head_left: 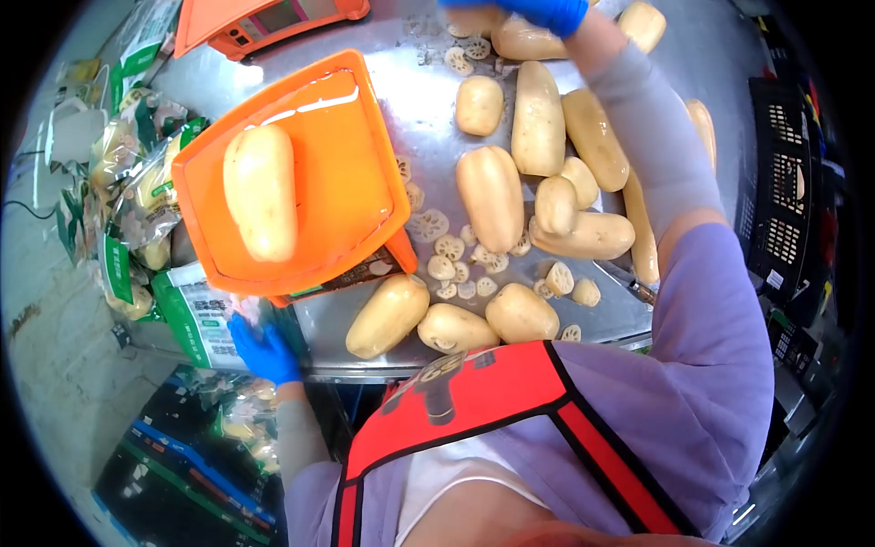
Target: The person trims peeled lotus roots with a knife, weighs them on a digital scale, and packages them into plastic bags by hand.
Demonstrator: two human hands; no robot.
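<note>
At the top edge, my right hand [551, 13], in a blue glove and partly cut off by the frame, has its fingers round a pale lotus root piece [480, 20]. My left hand [264, 350], also gloved in blue, is below the orange tray [342, 196], beside a green and white bag [196, 321]; its fingers are apart and nothing shows in them. One long lotus root [262, 193] lies in the tray. Several more roots, such as a thick one [490, 199], lie right of it among small cut slices [448, 247].
An orange device [273, 25] stands at the top left on the metal table [415, 100]. Bagged lotus roots [146, 196] are piled along the left. Black crates [784, 182] stand at the right. A knife-like tool [638, 287] lies near the table's front edge.
</note>
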